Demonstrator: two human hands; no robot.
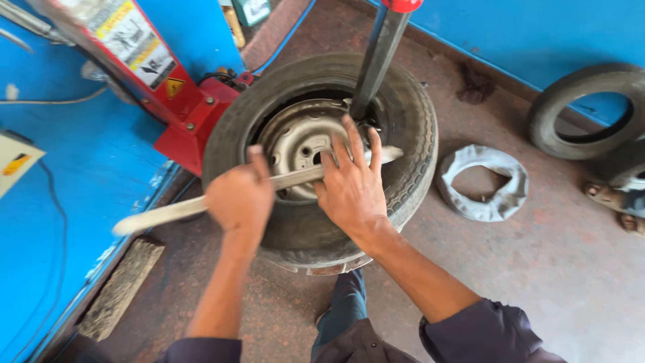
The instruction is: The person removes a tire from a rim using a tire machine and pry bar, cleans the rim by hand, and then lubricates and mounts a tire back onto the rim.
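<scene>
Your left hand (240, 198) is closed in a fist around a long flat tyre lever (269, 185), dull grey metal, smooth and worn, that runs from low left to upper right across the wheel. Your right hand (353, 188) lies spread over the lever, fingers (355, 144) wide and flat, pressing on the bar rather than wrapped around it; the fingertips reach toward the steel rim (295, 138). The tyre (410, 128) sits in the middle of the scene, lying flat on a red machine (191, 117), black rubber with a fine ribbed tread and a dusty, matte sidewall. The rim inside it is pale grey pressed steel, dished, with round bolt holes. A dark metal post (376, 57) with a red cap comes down from the far side and meets the rim edge just beyond your right fingers. On the floor (557, 269), speckled reddish stone, a limp grey inner tube (484, 181) lies in a crumpled ring to the right of the tyre. Farther right, a second bare tyre (584, 111) leans against the blue wall (537, 33). A rough stone block (121, 289) lies near left. Another person's sandalled foot (608, 197) shows at the right edge.
</scene>
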